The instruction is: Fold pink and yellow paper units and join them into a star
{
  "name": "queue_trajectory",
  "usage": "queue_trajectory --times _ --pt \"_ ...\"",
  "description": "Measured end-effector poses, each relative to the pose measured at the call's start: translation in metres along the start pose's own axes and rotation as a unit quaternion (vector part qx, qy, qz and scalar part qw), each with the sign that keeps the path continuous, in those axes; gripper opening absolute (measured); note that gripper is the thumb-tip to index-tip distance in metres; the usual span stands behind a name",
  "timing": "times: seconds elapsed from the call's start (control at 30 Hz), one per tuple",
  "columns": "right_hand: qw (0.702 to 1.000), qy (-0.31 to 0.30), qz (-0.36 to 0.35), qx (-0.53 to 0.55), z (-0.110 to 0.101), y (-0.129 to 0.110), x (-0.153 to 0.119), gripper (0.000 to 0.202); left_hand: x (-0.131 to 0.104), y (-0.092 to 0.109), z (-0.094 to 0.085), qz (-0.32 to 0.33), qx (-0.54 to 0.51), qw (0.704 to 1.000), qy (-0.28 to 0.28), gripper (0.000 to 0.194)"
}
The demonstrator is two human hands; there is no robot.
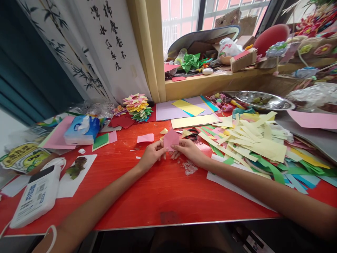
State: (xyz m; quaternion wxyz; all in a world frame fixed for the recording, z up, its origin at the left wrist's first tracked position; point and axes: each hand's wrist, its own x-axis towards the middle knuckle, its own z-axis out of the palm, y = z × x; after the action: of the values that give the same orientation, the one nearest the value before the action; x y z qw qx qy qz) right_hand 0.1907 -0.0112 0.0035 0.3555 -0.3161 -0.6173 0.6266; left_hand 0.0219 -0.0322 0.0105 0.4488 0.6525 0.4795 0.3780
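Note:
A small pink paper square is held upright over the red table, pinched at its lower left edge by my left hand and at its lower right by my right hand. Just left of my hands lies a small stack of pink paper. Behind the held square are small yellow folded pieces and black-handled scissors, partly hidden. Clear crumbs lie below my right hand.
Cut paper strips are heaped at right, near a metal plate. A folded-paper stack and larger sheets stand or lie behind. At left are a tissue pack and a white device.

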Motion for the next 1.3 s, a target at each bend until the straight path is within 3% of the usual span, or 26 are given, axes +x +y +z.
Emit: queue_trajectory --times 0.2,0.37,0.43,0.6,0.73,0.87,1.1,1.3 --pt "0.998 -0.055 0.029 -0.033 0.0005 -0.0018 -0.0017 0.027 0.0018 -0.0042 -0.0001 0.011 -0.035 0.998 0.051 0.025" --pt "0.996 0.042 -0.054 -0.062 0.0001 -0.0039 -0.0021 0.023 0.0025 -0.0071 -0.0007 -0.003 -0.057 0.997 0.045 0.026" --pt "0.993 0.061 -0.052 -0.089 -0.0007 -0.004 -0.0022 0.026 0.0025 -0.0065 -0.0005 -0.003 -0.065 0.997 0.049 0.025" --pt "0.997 0.041 -0.026 -0.062 -0.002 -0.002 -0.0018 0.026 0.0021 -0.0041 -0.0008 -0.002 -0.092 0.994 0.055 0.024" --pt "0.997 0.068 -0.027 -0.021 -0.0031 0.0018 -0.0002 0.025 0.002 -0.0044 -0.0012 0.001 -0.088 0.995 0.043 0.023" --pt "0.998 0.063 -0.015 -0.002 -0.0036 0.0034 0.0003 0.026 0.0038 -0.0063 -0.0007 0.016 -0.083 0.994 0.072 0.021" --pt "0.996 0.089 -0.02 0.017 -0.0015 -0.0005 -0.0008 0.022 0.0048 -0.0071 -0.0016 0.026 -0.089 0.993 0.077 0.029" --pt "0.994 0.103 -0.023 0.024 -0.0013 -0.0019 -0.0004 0.026 0.0045 -0.0075 -0.0002 -0.013 -0.148 0.986 0.081 0.04"
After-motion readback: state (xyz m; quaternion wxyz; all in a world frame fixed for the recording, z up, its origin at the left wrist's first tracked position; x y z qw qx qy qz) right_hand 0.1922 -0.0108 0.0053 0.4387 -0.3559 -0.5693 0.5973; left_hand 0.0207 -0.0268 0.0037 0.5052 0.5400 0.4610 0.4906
